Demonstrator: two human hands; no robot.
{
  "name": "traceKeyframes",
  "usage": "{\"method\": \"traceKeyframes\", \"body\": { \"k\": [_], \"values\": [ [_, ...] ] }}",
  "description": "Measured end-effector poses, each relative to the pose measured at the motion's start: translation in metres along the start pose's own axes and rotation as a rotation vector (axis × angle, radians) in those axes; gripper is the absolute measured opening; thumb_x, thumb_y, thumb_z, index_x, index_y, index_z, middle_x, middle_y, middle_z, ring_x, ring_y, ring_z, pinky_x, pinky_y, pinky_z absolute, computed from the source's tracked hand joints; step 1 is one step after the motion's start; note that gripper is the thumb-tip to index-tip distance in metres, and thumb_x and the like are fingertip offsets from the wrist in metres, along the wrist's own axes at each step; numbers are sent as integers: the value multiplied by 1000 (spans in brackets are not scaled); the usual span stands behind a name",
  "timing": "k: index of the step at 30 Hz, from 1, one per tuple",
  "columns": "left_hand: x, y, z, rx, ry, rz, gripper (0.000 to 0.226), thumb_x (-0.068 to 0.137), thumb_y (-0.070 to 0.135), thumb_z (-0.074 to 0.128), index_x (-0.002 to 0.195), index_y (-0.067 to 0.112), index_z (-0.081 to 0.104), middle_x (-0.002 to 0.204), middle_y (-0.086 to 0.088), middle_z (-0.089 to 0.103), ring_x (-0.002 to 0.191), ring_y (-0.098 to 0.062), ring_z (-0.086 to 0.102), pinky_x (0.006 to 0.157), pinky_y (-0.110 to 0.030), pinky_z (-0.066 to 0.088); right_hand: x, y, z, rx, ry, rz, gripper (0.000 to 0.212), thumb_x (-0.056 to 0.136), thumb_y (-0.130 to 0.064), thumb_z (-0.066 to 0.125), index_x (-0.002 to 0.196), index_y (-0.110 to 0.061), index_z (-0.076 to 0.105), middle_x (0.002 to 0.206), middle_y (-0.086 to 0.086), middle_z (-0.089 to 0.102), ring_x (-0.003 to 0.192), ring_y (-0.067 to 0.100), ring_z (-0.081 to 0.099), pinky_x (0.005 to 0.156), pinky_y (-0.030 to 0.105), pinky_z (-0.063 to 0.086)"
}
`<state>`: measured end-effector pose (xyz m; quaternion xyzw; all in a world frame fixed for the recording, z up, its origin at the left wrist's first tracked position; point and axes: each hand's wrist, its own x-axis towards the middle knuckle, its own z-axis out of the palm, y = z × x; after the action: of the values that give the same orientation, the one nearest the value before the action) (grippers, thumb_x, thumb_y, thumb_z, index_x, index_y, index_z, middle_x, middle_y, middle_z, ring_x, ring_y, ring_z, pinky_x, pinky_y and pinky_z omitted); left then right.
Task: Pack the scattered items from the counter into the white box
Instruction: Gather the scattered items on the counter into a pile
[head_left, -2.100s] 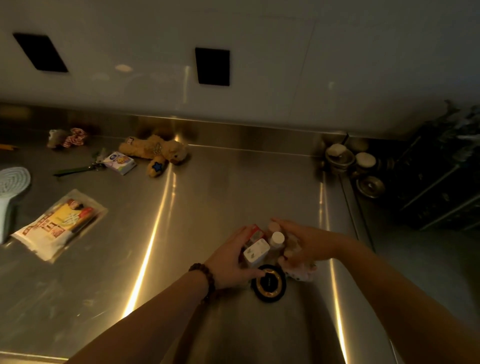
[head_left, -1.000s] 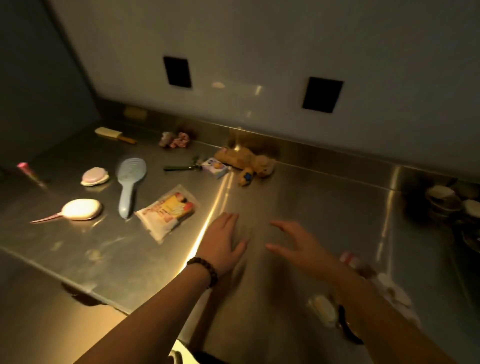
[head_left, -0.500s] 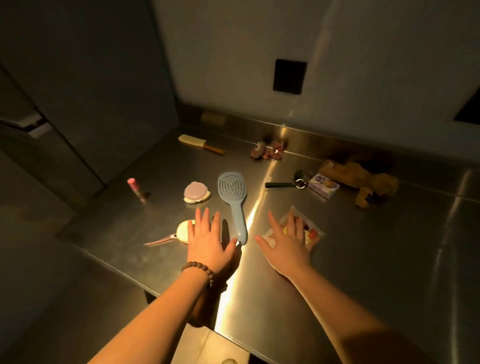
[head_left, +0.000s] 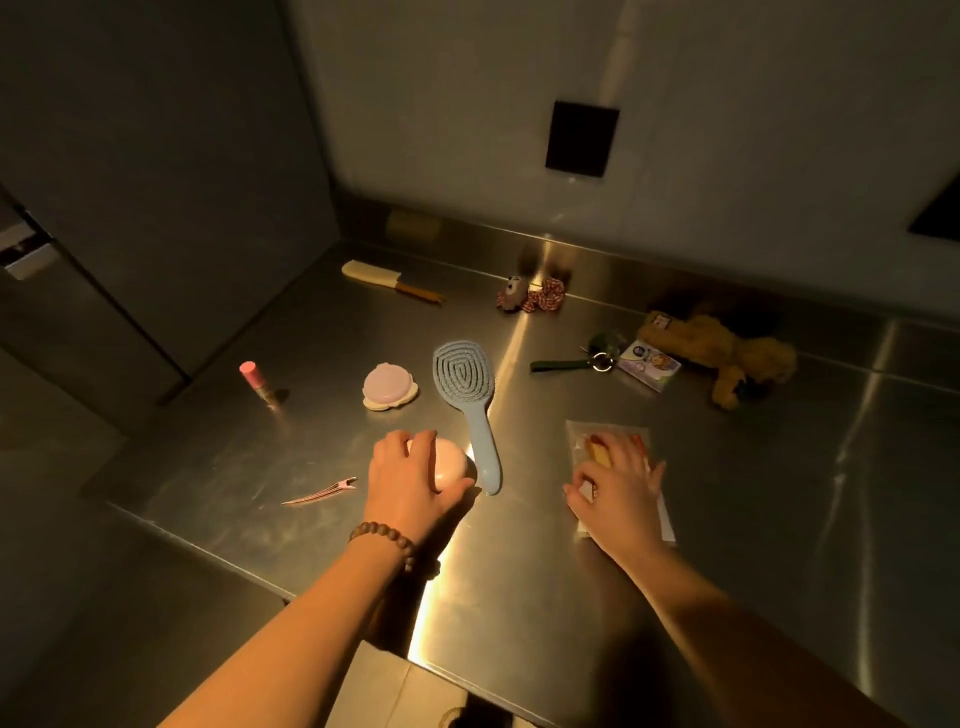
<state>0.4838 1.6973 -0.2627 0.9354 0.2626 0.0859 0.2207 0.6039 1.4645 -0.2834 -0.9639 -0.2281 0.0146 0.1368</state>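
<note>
Glowing pale-pink rounded case (head_left: 453, 464), half-covered

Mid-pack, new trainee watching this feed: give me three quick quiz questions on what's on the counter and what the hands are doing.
1. True or false: the left hand grips the blue hairbrush.
2. What lies under the right hand? A) plush toy B) clear packet C) lip balm
3. Fill in: the thin pink hair clip lies to the ____ of the left hand.

Key:
1. False; it curls round a pale round item beside the brush.
2. B, the packet.
3. Left.
</note>
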Motion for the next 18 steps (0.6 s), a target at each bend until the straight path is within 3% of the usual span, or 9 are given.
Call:
{"method": "traceKeyframes", "body": {
  "k": [2,4,9,15,18],
  "values": [
    [3,25,0,-9,3,79,75,63,73,50,123,29,41,122,-1,41,112,-20,33,94,-38,40,-5,13,-2,-28,-12,142,59,77,-62,57,131,-45,37,155,3,10,143,31,8,109,62,11],
    [5,52,5,-8,-6,164,71,67,69,56,124,29,41,121,-1,41,110,-20,34,93,-37,40,-11,25,-6,-27,-12,237,81,74,-70,53,142,-44,16,155,8,8,141,35,17,110,55,22],
    [-2,126,26,-48,-112,308,70,66,68,57,122,30,41,117,-1,40,108,-18,34,90,-36,41,-36,54,-23,5,41,316,79,75,-57,62,138,-39,19,146,8,29,131,31,34,105,45,32],
    [-26,234,68,-107,-244,494,67,66,61,67,121,31,43,119,-2,40,110,-18,34,87,-29,38,-87,119,-93,175,300,407,68,74,-48,65,132,-42,30,142,-1,32,130,23,33,107,44,29],
    [-47,290,95,-133,-312,593,67,65,60,68,119,31,43,118,-3,40,111,-21,36,89,-32,39,-124,159,-135,179,415,459,66,76,-43,63,134,-43,32,144,-4,29,131,21,34,107,45,35]
  ]
}}
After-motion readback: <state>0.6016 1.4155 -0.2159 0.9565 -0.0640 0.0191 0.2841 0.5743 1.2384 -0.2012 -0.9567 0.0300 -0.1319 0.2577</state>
